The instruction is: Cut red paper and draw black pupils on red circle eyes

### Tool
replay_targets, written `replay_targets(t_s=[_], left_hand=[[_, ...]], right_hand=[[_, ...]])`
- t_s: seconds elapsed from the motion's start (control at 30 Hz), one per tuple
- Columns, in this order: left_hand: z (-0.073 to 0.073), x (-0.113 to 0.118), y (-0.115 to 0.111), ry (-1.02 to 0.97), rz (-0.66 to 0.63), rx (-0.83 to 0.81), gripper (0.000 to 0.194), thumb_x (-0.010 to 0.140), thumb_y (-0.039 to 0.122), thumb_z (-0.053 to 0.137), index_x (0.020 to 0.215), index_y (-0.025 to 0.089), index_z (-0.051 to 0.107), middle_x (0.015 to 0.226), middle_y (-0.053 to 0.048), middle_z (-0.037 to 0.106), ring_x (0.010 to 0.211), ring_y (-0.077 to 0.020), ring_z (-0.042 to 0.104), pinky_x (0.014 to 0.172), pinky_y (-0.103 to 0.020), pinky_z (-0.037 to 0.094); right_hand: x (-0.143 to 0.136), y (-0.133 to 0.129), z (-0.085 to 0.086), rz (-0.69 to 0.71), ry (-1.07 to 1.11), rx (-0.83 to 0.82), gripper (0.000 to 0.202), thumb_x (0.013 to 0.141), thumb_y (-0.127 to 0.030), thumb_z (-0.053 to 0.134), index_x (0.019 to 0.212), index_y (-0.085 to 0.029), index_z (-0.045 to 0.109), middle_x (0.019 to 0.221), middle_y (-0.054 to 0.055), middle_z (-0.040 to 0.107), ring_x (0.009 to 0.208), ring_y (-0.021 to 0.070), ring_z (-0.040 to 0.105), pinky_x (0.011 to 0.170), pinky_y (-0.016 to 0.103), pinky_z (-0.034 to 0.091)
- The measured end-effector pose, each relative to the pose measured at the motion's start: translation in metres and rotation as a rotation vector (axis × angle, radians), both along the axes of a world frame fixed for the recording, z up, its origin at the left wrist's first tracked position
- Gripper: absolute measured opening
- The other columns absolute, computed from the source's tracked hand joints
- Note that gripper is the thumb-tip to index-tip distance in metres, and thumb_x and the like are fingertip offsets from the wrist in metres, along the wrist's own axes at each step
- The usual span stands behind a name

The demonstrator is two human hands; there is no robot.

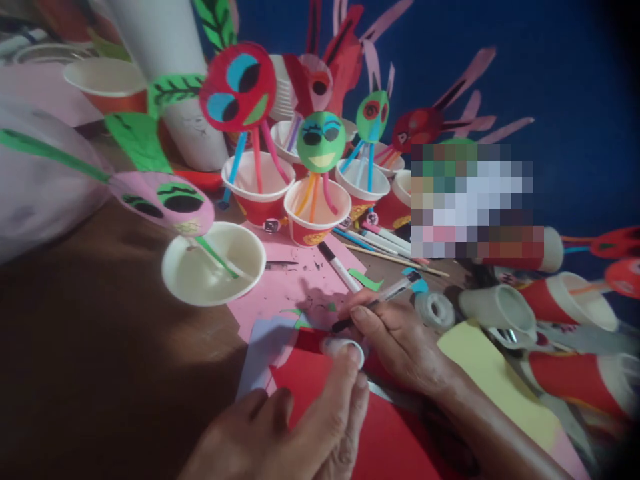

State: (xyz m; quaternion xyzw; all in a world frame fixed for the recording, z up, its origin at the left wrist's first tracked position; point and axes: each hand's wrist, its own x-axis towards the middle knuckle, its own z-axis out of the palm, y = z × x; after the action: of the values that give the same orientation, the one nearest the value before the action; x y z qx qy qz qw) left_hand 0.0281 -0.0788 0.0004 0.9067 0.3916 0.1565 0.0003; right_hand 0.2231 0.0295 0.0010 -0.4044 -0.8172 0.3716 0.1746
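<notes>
Your left hand (300,433) touches one white ring (338,345), grip unclear; your right hand (403,340) clamps one slanting pen (394,289), tip down-left.

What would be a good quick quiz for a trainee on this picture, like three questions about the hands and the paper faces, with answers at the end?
1. Which hand holds the pen?
2. True or false: the left hand touches a small white ring-shaped thing.
3. What colour is the leftmost paper face? A) red B) pink C) green

Key: 1. The right hand. 2. True. 3. B.
</notes>
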Motion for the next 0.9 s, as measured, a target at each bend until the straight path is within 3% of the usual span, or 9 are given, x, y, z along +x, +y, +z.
replay_targets(t_s=[0.13, 0.37, 0.63, 0.9], left_hand=[[0.013, 0.003, 0.007, 0.013, 0.023, -0.004, 0.049, 0.084, 0.022, 0.049, 0.131, 0.013, 0.044, 0.134, -0.013, 0.050, 0.086, -0.0237, 0.066, 0.059, -0.032, 0.052], [0.017, 0.011, 0.010, -0.033, 0.036, 0.157, 0.041, 0.085, 0.022, 0.045, 0.123, 0.007, 0.052, 0.132, -0.008, 0.053, 0.073, -0.0146, 0.064, 0.058, -0.029, 0.046], [0.030, 0.011, 0.013, 0.074, -0.026, 0.125, 0.045, 0.085, 0.025, 0.054, 0.125, 0.005, 0.048, 0.131, -0.012, 0.053, 0.084, -0.0134, 0.065, 0.061, -0.027, 0.045], [0.032, 0.012, 0.006, 0.082, 0.072, 0.025, 0.046, 0.088, 0.023, 0.050, 0.131, 0.010, 0.042, 0.133, -0.008, 0.053, 0.087, -0.0148, 0.065, 0.065, -0.028, 0.047]], right_hand=[[0.007, -0.008, -0.003, -0.029, 0.094, 0.042, 0.031, 0.095, -0.023, 0.037, 0.071, -0.017, 0.056, 0.087, 0.004, 0.064, 0.076, 0.0127, 0.061, 0.068, 0.024, 0.046], [0.015, -0.019, -0.002, 0.000, 0.098, 0.238, 0.029, 0.094, -0.020, 0.035, 0.080, -0.014, 0.060, 0.077, 0.006, 0.065, 0.070, 0.0150, 0.060, 0.066, 0.027, 0.046], [0.021, -0.035, -0.008, -0.026, 0.142, 0.396, 0.020, 0.093, -0.017, 0.041, 0.087, -0.014, 0.060, 0.087, 0.007, 0.070, 0.083, 0.0180, 0.064, 0.080, 0.032, 0.044], [0.018, -0.049, -0.007, 0.017, 0.104, 0.433, 0.021, 0.092, -0.021, 0.043, 0.082, -0.013, 0.059, 0.071, 0.006, 0.065, 0.067, 0.0168, 0.059, 0.068, 0.030, 0.044]])
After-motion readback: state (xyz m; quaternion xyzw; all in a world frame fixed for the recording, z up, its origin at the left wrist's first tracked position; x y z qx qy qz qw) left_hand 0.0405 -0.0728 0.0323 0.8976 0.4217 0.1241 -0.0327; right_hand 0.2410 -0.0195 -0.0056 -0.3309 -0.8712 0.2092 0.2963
